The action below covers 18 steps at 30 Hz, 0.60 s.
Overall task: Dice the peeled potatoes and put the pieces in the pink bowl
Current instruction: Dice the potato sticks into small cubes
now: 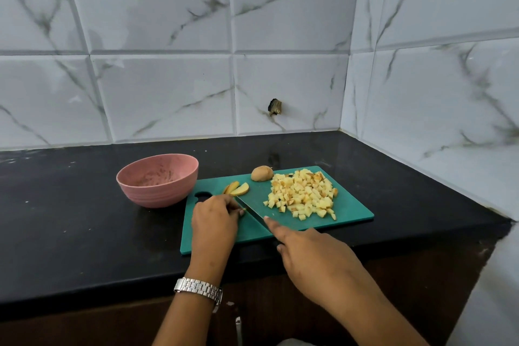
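Pinning a potato piece [241, 211] under curled left hand [214, 215] fingers, the knife [250, 212] is gripped by the closed right hand [306, 250], diced heap [303, 193] at three o'clock, pink bowl [157, 180] at ten; fingertips are best kept tucked.

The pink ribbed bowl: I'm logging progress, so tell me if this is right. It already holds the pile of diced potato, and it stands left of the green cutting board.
Not quite. The head view shows the pink ribbed bowl without dice; the pile of diced potato lies on the green cutting board. The bowl does stand left of the board.
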### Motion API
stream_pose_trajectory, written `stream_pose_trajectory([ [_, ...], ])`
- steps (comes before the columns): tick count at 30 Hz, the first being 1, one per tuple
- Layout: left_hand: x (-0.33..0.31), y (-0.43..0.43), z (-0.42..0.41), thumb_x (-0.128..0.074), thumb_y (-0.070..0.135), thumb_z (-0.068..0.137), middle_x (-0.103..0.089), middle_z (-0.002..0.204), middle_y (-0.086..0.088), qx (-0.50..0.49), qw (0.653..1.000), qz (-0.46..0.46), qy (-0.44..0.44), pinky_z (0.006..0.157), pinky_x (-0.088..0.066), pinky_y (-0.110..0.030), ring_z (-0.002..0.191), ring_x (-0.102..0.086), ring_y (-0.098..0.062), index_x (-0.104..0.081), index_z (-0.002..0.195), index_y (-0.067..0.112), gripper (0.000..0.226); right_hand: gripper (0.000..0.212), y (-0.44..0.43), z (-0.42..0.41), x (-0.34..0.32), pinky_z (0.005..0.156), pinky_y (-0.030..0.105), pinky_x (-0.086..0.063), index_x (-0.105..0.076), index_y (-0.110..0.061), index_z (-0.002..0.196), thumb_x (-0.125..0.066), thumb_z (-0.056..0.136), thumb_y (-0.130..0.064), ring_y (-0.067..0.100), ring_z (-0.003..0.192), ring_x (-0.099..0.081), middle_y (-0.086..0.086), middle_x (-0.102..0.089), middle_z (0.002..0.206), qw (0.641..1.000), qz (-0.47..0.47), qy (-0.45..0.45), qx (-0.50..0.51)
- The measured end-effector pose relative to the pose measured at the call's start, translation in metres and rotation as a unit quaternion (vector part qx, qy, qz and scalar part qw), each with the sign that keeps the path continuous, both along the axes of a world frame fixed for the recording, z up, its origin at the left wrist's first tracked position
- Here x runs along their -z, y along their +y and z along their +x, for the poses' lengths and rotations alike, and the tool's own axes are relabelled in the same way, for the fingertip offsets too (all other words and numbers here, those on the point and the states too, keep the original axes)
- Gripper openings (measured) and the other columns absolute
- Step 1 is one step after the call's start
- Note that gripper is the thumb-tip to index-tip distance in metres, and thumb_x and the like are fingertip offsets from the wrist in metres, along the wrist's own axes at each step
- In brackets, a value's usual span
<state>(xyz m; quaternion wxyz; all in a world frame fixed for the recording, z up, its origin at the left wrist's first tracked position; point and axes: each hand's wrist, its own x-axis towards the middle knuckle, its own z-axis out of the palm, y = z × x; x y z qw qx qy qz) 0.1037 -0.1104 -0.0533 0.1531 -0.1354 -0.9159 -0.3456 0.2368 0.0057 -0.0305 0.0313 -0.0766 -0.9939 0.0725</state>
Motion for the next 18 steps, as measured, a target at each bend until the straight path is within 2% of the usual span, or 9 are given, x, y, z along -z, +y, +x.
stream_pose_trajectory([
  [3,0.0,0.0,0.001,-0.067,0.027,0.087,-0.064,0.092,0.005,-0.005,1.0,0.006,0.012,0.086,-0.046,-0.035,0.094,-0.054,-0.016,-0.07,0.093,0.022,0.008,0.07,-0.006,-0.007,0.002,0.069,0.033,-0.042,0.0,-0.041,0.155,-0.042,0.104,-0.018,0.017,0.083,-0.048,0.001,-0.048,0.096,0.999,0.03,-0.02,0.014],
  [6,0.001,-0.002,0.001,-0.063,0.022,0.09,-0.064,0.095,0.005,0.005,1.0,0.005,0.009,0.087,-0.045,-0.034,0.096,-0.053,-0.017,-0.071,0.095,0.022,0.01,0.067,-0.005,-0.011,0.001,0.068,0.033,-0.041,0.0,-0.04,0.156,-0.04,0.105,-0.02,0.016,0.081,-0.048,0.0,-0.046,0.092,0.999,0.026,-0.009,0.016],
  [8,0.001,-0.004,0.0,-0.06,0.019,0.09,-0.064,0.097,0.004,0.011,1.0,0.004,0.013,0.088,-0.045,-0.032,0.098,-0.053,-0.018,-0.071,0.097,0.022,0.014,0.062,-0.003,-0.008,0.0,0.069,0.033,-0.043,0.0,-0.041,0.155,-0.035,0.107,-0.024,0.016,0.082,-0.049,0.001,-0.049,0.097,1.0,0.022,-0.002,0.012],
  [10,0.001,-0.005,0.001,-0.061,0.017,0.09,-0.065,0.095,0.004,0.01,0.999,0.018,0.025,0.082,-0.042,-0.026,0.096,-0.054,-0.015,-0.07,0.097,0.022,0.013,0.063,-0.006,-0.003,0.0,0.07,0.034,-0.043,0.0,-0.042,0.155,-0.036,0.106,-0.023,0.017,0.083,-0.049,0.002,-0.053,0.102,1.0,0.03,-0.008,0.005],
  [13,0.003,-0.006,0.004,-0.066,0.012,0.085,-0.062,0.084,0.006,0.011,0.997,0.06,0.049,0.072,-0.03,-0.019,0.085,-0.056,-0.01,-0.055,0.093,0.022,0.016,0.069,-0.011,-0.006,0.003,0.07,0.034,-0.042,0.001,-0.041,0.155,-0.041,0.104,-0.019,0.019,0.086,-0.052,0.003,-0.053,0.101,0.999,0.036,-0.025,0.009],
  [15,0.006,-0.007,0.004,-0.069,0.009,0.082,-0.06,0.078,0.007,0.021,0.995,0.079,0.056,0.071,-0.033,-0.022,0.081,-0.057,-0.013,-0.046,0.09,0.021,0.027,0.07,-0.011,-0.012,0.003,0.068,0.034,-0.042,-0.001,-0.041,0.155,-0.042,0.104,-0.018,0.018,0.083,-0.05,0.001,-0.048,0.095,0.999,0.027,-0.021,0.01],
  [18,0.009,-0.007,0.003,-0.069,0.008,0.081,-0.054,0.075,0.008,0.03,0.994,0.085,0.062,0.069,-0.04,-0.026,0.078,-0.056,-0.013,-0.042,0.089,0.021,0.031,0.065,-0.006,-0.012,-0.001,0.07,0.034,-0.045,-0.004,-0.04,0.156,-0.039,0.105,-0.02,0.016,0.083,-0.052,-0.001,-0.047,0.093,1.0,0.017,0.001,0.003],
])
